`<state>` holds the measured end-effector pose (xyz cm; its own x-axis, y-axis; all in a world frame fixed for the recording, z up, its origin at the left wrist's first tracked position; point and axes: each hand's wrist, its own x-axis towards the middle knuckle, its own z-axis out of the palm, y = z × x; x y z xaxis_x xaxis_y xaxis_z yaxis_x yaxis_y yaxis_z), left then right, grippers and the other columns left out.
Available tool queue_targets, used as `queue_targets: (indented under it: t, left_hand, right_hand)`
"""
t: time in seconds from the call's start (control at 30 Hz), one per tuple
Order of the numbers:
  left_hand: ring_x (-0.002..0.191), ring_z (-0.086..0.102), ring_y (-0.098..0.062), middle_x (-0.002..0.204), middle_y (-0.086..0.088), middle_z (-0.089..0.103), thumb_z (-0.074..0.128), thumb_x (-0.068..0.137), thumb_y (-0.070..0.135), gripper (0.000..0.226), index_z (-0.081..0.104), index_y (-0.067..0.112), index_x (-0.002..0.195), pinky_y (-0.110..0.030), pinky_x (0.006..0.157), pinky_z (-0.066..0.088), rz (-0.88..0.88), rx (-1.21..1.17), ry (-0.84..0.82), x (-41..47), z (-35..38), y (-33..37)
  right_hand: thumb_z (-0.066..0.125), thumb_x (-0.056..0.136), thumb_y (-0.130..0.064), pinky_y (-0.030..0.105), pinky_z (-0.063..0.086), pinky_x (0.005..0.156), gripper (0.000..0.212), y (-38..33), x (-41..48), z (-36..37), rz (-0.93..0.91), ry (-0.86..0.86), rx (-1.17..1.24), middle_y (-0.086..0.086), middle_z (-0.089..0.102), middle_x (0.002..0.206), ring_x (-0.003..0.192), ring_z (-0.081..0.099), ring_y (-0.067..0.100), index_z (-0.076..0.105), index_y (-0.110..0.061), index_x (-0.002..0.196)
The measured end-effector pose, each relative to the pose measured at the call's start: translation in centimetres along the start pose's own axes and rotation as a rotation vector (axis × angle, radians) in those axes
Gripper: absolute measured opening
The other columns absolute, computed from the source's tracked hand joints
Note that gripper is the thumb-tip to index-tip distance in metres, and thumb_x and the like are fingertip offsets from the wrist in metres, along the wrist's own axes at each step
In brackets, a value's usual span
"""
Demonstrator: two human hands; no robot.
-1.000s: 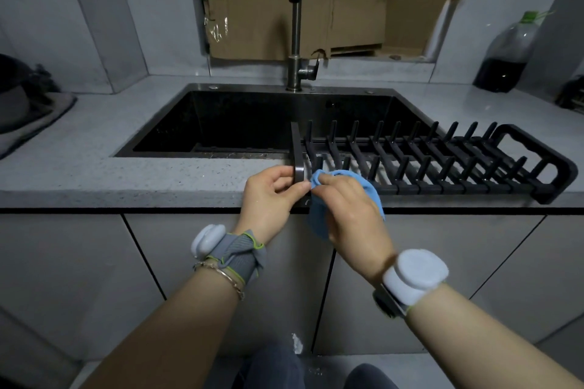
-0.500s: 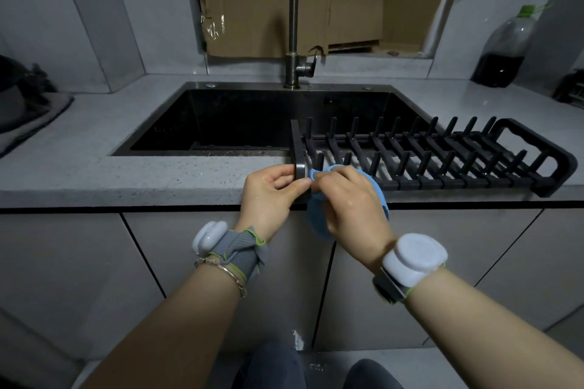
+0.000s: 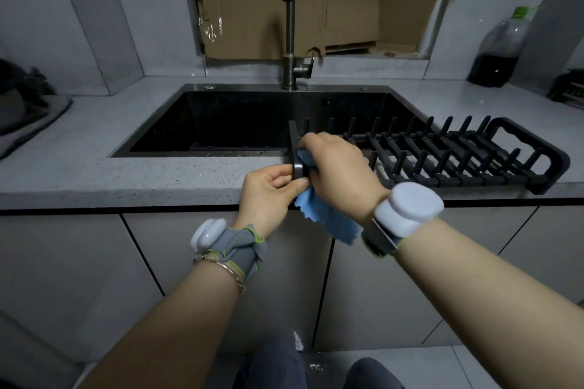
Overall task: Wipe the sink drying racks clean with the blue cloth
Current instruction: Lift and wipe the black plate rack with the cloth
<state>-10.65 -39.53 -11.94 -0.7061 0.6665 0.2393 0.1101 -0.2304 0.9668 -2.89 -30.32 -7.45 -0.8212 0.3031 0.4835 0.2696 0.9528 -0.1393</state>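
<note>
Sink (image 3: 164, 126): black pegged drying rack (image 3: 458, 156) across right edge. Left hand (image 3: 268, 191) pinches rack end; right hand (image 3: 343, 174) clutches crumpled blue cloth (image 3: 328, 219).

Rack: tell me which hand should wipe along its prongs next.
Right. The right hand holds the cloth against the left end of the rack, and the prongs stretch off to its side; the left hand only pinches the near corner, steadying it.
</note>
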Motion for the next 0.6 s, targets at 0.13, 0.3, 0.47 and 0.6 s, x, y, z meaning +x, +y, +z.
queue_targets:
  t: [0.13, 0.3, 0.47, 0.6]
  left_hand:
    - [0.060, 0.065, 0.002, 0.061, 0.013, 0.069, 0.062, 0.082, -0.011, 0.024, 0.065, 0.013, 0.082, -0.013, 0.062, 0.052, -0.014, -0.011, 0.010, -0.1, 0.0, 0.0]
    - [0.060, 0.064, 0.003, 0.071, 0.007, 0.069, 0.062, 0.083, -0.010, 0.021, 0.065, 0.010, 0.085, -0.012, 0.062, 0.052, -0.007, -0.021, 0.022, -0.1, 0.2, 0.0]
    - [0.060, 0.062, 0.006, 0.079, 0.000, 0.067, 0.065, 0.080, -0.009, 0.019, 0.064, 0.007, 0.091, -0.011, 0.067, 0.052, 0.000, 0.003, 0.053, 0.1, 0.2, -0.3]
    - [0.064, 0.065, 0.004, 0.079, 0.003, 0.068, 0.066, 0.081, -0.007, 0.020, 0.065, 0.012, 0.088, -0.014, 0.067, 0.054, -0.011, 0.010, 0.052, 0.0, 0.2, -0.3]
  right_hand:
    - [0.047, 0.083, -0.003, 0.035, 0.034, 0.063, 0.030, -0.3, 1.4, -1.2, -0.123, -0.192, -0.191, 0.010, 0.054, 0.090, 0.086, 0.053, 0.034, 0.040, -0.006, 0.112]
    - [0.053, 0.081, -0.003, 0.040, 0.044, 0.069, 0.028, 0.6, 1.3, -1.4, -0.153, -0.119, 0.016, 0.012, 0.061, 0.092, 0.084, 0.056, 0.035, 0.049, -0.006, 0.108]
    - [0.060, 0.079, 0.002, 0.028, 0.044, 0.071, 0.015, 0.5, 0.4, 0.4, 0.087, 0.428, 0.416, 0.005, 0.063, 0.083, 0.077, 0.057, 0.017, 0.058, -0.002, 0.093]
    - [0.063, 0.082, -0.004, 0.000, 0.036, 0.069, 0.016, 1.6, 0.5, -1.9, 0.173, 0.443, 0.514, -0.006, 0.057, 0.087, 0.082, 0.049, -0.001, 0.058, -0.004, 0.097]
